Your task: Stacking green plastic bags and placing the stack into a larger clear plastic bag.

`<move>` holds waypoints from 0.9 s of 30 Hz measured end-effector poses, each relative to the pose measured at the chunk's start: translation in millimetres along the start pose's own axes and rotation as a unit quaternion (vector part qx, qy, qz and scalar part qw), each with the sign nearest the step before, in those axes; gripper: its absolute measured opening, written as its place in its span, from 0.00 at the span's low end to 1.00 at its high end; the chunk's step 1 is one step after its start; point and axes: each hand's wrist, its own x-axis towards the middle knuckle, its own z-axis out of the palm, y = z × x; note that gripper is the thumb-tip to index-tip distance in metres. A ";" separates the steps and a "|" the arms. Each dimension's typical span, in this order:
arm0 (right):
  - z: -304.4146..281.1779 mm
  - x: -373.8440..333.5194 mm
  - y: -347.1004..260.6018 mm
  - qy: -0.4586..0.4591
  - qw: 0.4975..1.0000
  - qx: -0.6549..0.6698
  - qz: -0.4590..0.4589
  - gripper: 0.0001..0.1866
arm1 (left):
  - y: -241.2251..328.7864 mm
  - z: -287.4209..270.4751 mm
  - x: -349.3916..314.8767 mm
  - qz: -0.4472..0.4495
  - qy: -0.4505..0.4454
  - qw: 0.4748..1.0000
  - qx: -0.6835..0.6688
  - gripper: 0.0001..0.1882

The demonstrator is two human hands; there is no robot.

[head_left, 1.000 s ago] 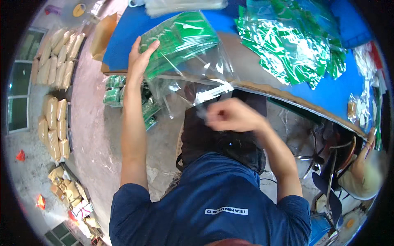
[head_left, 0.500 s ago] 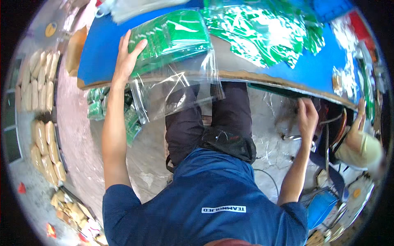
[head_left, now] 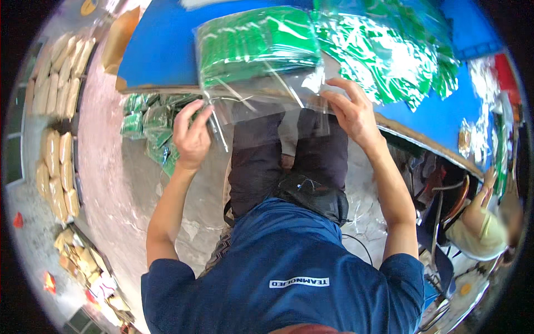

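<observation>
A clear plastic bag (head_left: 256,92) packed with a stack of green packets (head_left: 253,42) lies at the blue table's near edge. Its unfilled open end hangs over that edge, above my lap. My left hand (head_left: 192,133) pinches the left side of this loose end between bent fingers. On the other side, my right hand (head_left: 356,114) has its thumb and fingers closed on the bag's right edge. Right of the bag, a spread heap of loose shiny green packets (head_left: 389,55) covers part of the table.
The blue table (head_left: 161,55) has a worn brown front edge. Bundled green packs (head_left: 150,122) lie on the floor below its left end. Long tan wrapped packs (head_left: 58,161) are stacked at far left. Another person (head_left: 478,231) sits at the right, by the table.
My right hand came up from beside the table to the bag's right edge. My left hand moved down from the packets to the bag's loose end. The bag shifted right in view.
</observation>
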 end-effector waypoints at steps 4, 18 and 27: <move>0.3 5.5 -5.9 -0.010 1.000 -0.001 -0.002 0.15 | -3.6 -2.5 -1.2 0.040 -0.012 0.999 0.014 0.18; -11.9 10.6 5.0 0.011 0.999 0.031 0.042 0.11 | -15.3 -0.9 7.6 0.049 0.002 0.997 -0.062 0.12; -73.5 187.7 49.1 0.143 0.969 0.193 0.058 0.07 | -54.1 -50.1 198.3 -0.173 0.103 0.906 -0.372 0.10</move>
